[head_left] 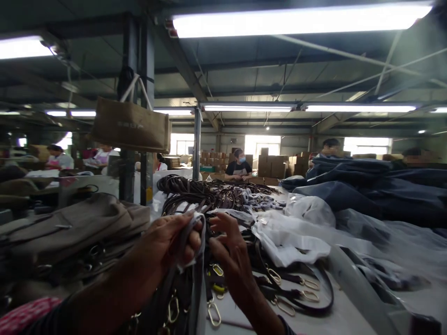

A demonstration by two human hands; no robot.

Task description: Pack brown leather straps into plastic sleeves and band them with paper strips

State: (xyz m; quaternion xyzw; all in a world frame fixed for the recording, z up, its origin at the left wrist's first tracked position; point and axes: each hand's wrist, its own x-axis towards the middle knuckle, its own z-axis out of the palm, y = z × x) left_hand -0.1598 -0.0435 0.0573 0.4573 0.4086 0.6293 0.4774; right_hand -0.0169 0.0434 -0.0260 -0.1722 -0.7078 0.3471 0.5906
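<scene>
My left hand [174,239] is closed around a dark strap [198,293], which loops over at the top and hangs down. Thin whitish wrapping [201,225] shows at that loop. Just to the right, my right hand [232,246] is raised with its fingers apart and slightly bent; nothing shows in it. Below both hands lie more dark straps with gold-coloured metal clasps [213,312]. A small yellow piece [219,288] shows between them. The ends of my left fingers are partly hidden by the strap.
Bundled straps [185,186] are heaped ahead, beside crumpled white plastic [289,237]. Grey-brown bags [77,223] are stacked at left, dark blue fabric [377,186] at right. A brown bag [131,123] hangs from a post. Co-workers, including a masked person [239,167], are farther back.
</scene>
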